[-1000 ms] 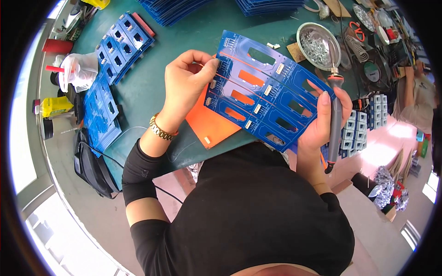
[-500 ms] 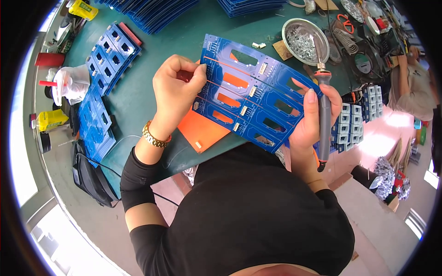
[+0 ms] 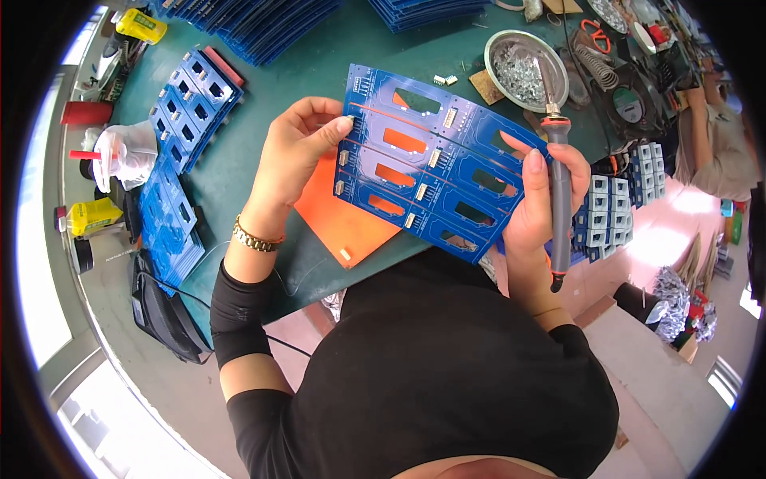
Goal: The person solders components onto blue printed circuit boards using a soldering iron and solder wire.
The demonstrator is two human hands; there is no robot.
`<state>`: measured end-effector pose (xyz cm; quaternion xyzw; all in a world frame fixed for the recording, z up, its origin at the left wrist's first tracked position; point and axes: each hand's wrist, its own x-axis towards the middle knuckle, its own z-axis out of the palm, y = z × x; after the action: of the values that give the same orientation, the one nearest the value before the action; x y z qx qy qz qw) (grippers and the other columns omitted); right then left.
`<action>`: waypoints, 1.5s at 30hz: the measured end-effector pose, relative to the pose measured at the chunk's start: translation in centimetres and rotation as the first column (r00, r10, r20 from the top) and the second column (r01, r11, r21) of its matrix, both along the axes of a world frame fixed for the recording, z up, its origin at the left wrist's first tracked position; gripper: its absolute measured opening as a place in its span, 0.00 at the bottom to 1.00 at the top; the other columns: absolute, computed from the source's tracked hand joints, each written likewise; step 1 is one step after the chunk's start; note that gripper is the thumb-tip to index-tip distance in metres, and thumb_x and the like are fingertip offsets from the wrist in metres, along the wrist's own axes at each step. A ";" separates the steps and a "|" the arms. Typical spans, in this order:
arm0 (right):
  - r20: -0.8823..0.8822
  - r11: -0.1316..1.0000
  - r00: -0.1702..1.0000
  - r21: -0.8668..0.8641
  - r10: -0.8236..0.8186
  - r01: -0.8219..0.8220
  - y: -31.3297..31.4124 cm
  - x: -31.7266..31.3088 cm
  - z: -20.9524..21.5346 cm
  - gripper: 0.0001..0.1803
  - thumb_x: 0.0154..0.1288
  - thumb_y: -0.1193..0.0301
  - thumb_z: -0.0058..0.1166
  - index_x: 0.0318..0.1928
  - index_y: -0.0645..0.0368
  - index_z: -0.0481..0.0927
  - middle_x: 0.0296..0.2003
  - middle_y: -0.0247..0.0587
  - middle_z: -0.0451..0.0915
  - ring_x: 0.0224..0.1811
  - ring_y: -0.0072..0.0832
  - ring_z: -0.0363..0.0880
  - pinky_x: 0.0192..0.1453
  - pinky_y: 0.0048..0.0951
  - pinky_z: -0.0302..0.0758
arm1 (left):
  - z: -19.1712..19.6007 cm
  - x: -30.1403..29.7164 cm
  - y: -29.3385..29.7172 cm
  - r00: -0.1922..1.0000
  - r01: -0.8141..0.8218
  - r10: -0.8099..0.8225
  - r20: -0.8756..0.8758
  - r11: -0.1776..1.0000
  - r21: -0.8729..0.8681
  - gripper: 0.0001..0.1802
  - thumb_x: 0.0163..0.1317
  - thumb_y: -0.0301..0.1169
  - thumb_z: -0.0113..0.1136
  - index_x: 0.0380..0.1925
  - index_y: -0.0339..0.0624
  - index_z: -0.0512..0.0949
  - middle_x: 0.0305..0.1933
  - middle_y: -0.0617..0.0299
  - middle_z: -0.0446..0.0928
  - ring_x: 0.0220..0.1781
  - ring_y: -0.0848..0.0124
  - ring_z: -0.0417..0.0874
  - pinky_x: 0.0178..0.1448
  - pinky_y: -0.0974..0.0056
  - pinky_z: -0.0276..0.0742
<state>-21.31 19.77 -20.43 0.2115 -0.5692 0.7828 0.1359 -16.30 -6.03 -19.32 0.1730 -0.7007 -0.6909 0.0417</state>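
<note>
Head view: clamping blue board (image 3: 448, 177) at left edge with left hand (image 3: 289, 156), at right end with right hand (image 3: 533, 209), also gripping iron (image 3: 562, 211) in right. Holding board over orange sheet (image 3: 345, 223) and table (image 3: 255, 144), near dish (image 3: 511, 97).

Left hand (image 3: 289, 152) less curled, fingers (image 3: 317, 106) straighter

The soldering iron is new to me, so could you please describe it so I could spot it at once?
Over the green table, find the held-up blue circuit board. At its right edge, the right hand also holds the soldering iron, metal tip pointing away from the person. Its long, grey, red-collared handle sets it apart from the flat board and the round dish beyond.
</note>
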 end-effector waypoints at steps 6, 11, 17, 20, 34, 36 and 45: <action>-0.014 1.000 1.000 -0.009 -0.028 0.028 -0.3 0.0 0.4 0.12 0.64 0.80 0.50 0.48 0.60 0.68 0.45 0.43 0.69 0.41 0.33 0.78 0.50 0.46 0.81 | 1.0 0.4 -0.4 0.987 0.153 -0.162 0.026 0.966 0.207 0.14 0.61 0.31 0.62 0.43 0.35 0.75 0.35 0.62 0.81 0.33 0.79 0.79 0.41 0.73 0.76; -0.159 0.992 0.982 0.090 0.100 -0.087 -0.7 -1.3 1.1 0.19 0.64 0.74 0.54 0.52 0.57 0.63 0.41 0.50 0.74 0.38 0.43 0.82 0.45 0.38 0.80 | 1.3 2.5 -2.4 0.962 0.120 -0.128 -0.243 0.992 -0.046 0.12 0.60 0.22 0.61 0.44 0.34 0.75 0.37 0.62 0.81 0.37 0.79 0.80 0.43 0.73 0.78; -0.332 0.911 0.867 -0.052 0.371 -0.409 -2.1 -4.8 -0.5 0.20 0.67 0.66 0.53 0.54 0.58 0.63 0.38 0.68 0.79 0.38 0.47 0.83 0.43 0.39 0.81 | 3.9 6.6 -4.2 0.751 -0.189 -0.358 -0.555 0.688 -0.700 0.09 0.54 0.13 0.59 0.35 0.31 0.77 0.40 0.53 0.81 0.37 0.68 0.84 0.42 0.70 0.80; -0.178 0.997 0.983 -0.050 0.049 -0.059 -3.6 -3.8 -0.8 0.27 0.70 0.50 0.43 0.54 0.61 0.64 0.36 0.61 0.81 0.31 0.38 0.82 0.34 0.26 0.78 | 3.0 8.1 -5.1 0.683 -0.308 -0.481 -0.550 0.493 -0.814 0.14 0.48 0.09 0.56 0.36 0.30 0.78 0.48 0.43 0.79 0.43 0.58 0.85 0.46 0.64 0.82; 0.082 0.676 0.735 0.337 0.673 -0.656 -0.6 5.3 0.5 0.13 0.58 0.77 0.50 0.43 0.70 0.77 0.28 0.50 0.80 0.26 0.30 0.79 0.34 0.27 0.77 | 0.7 9.6 -6.2 0.701 -0.390 -0.493 -0.515 0.340 -0.856 0.19 0.44 0.15 0.67 0.39 0.37 0.80 0.42 0.54 0.81 0.40 0.65 0.85 0.40 0.69 0.82; 0.098 0.595 0.686 0.420 0.721 -0.685 -2.9 6.3 1.3 0.11 0.53 0.83 0.52 0.39 0.68 0.80 0.27 0.46 0.82 0.25 0.28 0.80 0.31 0.24 0.75 | -1.9 6.8 -7.4 0.403 -0.601 -0.570 -0.716 0.425 -0.676 0.17 0.46 0.18 0.66 0.39 0.38 0.80 0.43 0.54 0.80 0.35 0.65 0.83 0.37 0.68 0.80; -0.248 0.605 0.649 0.683 0.719 -0.410 -6.4 8.5 1.1 0.11 0.42 0.85 0.59 0.31 0.67 0.80 0.19 0.40 0.78 0.16 0.26 0.75 0.17 0.21 0.69 | -2.7 6.9 -7.0 0.214 -0.652 -0.509 -0.834 0.561 -0.510 0.15 0.44 0.22 0.67 0.35 0.40 0.79 0.35 0.57 0.81 0.30 0.62 0.83 0.32 0.66 0.78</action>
<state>-12.78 13.34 -19.33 0.6122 -0.6169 0.4913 -0.0568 -9.40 -12.99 -22.06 -0.3027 -0.7234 -0.2117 0.5833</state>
